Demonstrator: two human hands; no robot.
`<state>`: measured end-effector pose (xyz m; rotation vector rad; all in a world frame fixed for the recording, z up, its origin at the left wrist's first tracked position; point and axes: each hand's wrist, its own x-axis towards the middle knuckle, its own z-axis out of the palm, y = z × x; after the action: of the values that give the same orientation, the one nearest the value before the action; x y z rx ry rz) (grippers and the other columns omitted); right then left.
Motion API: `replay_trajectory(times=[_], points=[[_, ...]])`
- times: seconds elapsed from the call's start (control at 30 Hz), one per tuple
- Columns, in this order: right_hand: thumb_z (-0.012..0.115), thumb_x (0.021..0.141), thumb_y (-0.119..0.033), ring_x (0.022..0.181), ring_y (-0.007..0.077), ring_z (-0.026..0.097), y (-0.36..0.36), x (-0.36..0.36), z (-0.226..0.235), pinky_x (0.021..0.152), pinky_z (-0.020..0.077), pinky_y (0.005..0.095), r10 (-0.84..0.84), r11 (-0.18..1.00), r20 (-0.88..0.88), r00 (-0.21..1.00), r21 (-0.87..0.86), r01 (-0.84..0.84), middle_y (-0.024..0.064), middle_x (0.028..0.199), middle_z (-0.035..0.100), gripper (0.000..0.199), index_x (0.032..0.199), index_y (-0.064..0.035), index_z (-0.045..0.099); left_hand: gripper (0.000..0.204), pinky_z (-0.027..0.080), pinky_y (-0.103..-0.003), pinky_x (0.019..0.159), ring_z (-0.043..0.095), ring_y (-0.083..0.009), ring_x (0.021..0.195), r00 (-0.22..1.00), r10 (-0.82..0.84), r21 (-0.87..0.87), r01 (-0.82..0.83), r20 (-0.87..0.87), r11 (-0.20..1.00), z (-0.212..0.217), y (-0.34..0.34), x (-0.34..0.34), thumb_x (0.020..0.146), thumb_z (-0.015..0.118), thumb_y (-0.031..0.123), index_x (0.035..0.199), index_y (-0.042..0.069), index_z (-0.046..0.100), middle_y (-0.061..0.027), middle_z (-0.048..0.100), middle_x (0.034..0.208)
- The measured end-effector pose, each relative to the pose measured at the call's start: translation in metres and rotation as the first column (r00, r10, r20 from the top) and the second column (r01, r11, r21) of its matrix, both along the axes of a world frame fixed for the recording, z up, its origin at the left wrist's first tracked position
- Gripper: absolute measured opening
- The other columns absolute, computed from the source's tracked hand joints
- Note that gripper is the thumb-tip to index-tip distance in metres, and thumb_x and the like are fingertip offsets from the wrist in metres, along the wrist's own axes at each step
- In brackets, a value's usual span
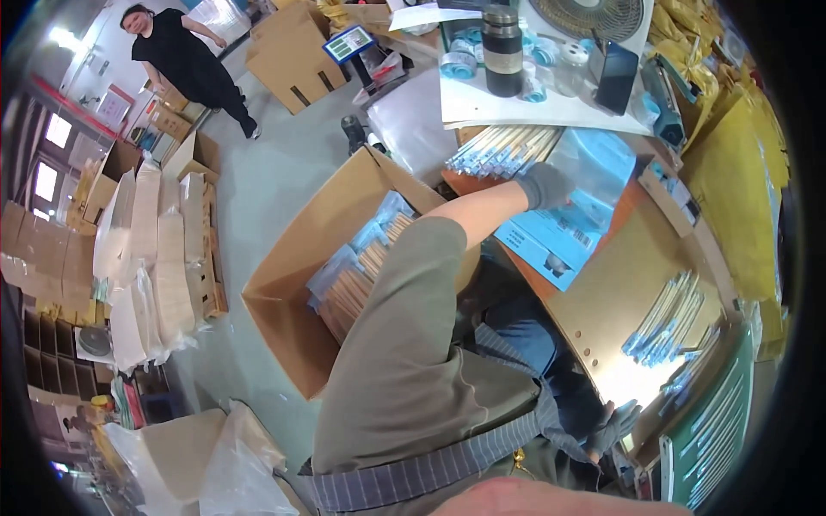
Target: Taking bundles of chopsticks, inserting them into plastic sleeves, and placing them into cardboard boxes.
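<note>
My left hand (547, 186), in a grey glove, reaches over the table and is closed at the edge of a blue, partly clear plastic bag (594, 163); its fingertips are partly hidden. Just beyond it lies a bundle of thin wooden sticks (503, 150) with blue-and-white ends. Under the bag is a stack of blue printed bags (551, 245). My right hand (613, 426), also gloved, is low at the table's near edge, fingers apart and nothing visible in them. Closest to it is another pile of sticks (667, 322) with blue ends.
An open cardboard box (292, 284) at my left holds blue bags of sticks (357, 267). A dark thermos (502, 52), a phone (617, 79) and a fan (594, 13) occupy the white board. A green rack (714, 421) stands at right. Another person (194, 60) stands far left.
</note>
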<state>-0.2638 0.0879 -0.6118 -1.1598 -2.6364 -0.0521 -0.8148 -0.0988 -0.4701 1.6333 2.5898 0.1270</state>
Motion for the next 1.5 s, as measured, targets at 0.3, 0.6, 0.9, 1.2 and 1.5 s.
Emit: replay_trajectory(times=[0.3, 0.6, 0.9, 1.2, 1.5], points=[[0.058, 0.088, -0.043, 0.127, 0.0421, 0.037, -0.007, -0.025, 0.054, 0.104, 0.0322, 0.0449, 0.034, 0.982, -0.039, 0.999, -0.185, -0.041, 0.0280, 0.139, 0.036, 0.063, 0.133, -0.0006, 0.043, 0.020, 0.050, -0.035, 0.074, 0.066, -0.0244, 0.078, 0.907, 0.144, 0.451, -0.329, 0.396, 0.830, -0.026, -0.007, -0.056, 0.081, 0.060, 0.024, 0.082, 0.006, 0.070, -0.0122, 0.069, 0.082], [0.059, 0.088, -0.012, 0.102, 0.0297, 0.062, -0.039, -0.126, 0.164, 0.089, 0.0465, 0.0341, 0.075, 0.898, -0.536, 0.841, -0.330, -0.290, 0.0181, 0.107, 0.064, 0.026, 0.110, 0.0025, 0.061, 0.019, 0.048, -0.041, 0.065, 0.061, -0.0326, 0.072, 0.998, 0.047, 0.523, -0.021, -0.037, 0.852, -0.013, 0.028, -0.008, 0.079, 0.064, 0.026, 0.083, 0.012, 0.054, -0.0090, 0.061, 0.077], [0.059, 0.078, -0.015, 0.091, 0.0337, 0.062, -0.042, -0.336, 0.146, 0.077, 0.0507, 0.0419, 0.332, 0.828, -0.290, 0.897, -0.366, -0.425, 0.0145, 0.107, 0.061, 0.026, 0.102, -0.0057, 0.060, 0.017, 0.049, -0.043, 0.055, 0.061, -0.0302, 0.067, 0.978, -0.081, 0.500, 0.169, -0.192, 0.850, -0.011, 0.064, 0.090, 0.079, 0.063, 0.023, 0.086, 0.014, 0.051, -0.0069, 0.059, 0.081], [0.050, 0.083, -0.018, 0.090, 0.0272, 0.064, -0.054, -0.397, 0.132, 0.075, 0.0510, 0.0379, 0.625, 0.780, -0.099, 0.774, 0.118, -0.615, 0.0098, 0.094, 0.065, 0.023, 0.098, -0.0057, 0.064, 0.025, 0.050, -0.040, 0.065, 0.062, -0.0307, 0.079, 0.973, -0.067, 0.406, 0.153, -0.219, 0.901, 0.002, 0.021, 0.037, 0.078, 0.059, 0.015, 0.103, 0.015, 0.060, -0.0083, 0.061, 0.091], [0.054, 0.081, -0.016, 0.088, 0.0321, 0.065, -0.072, -0.415, 0.198, 0.074, 0.0523, 0.0422, 0.563, 0.777, -0.373, 0.738, -0.065, -0.626, 0.0138, 0.097, 0.067, 0.021, 0.099, -0.0093, 0.065, 0.020, 0.050, -0.039, 0.070, 0.062, -0.0324, 0.084, 0.964, -0.164, 0.661, 0.262, -0.208, 0.704, 0.039, 0.027, 0.018, 0.081, 0.057, 0.012, 0.100, 0.011, 0.062, -0.0120, 0.064, 0.091]])
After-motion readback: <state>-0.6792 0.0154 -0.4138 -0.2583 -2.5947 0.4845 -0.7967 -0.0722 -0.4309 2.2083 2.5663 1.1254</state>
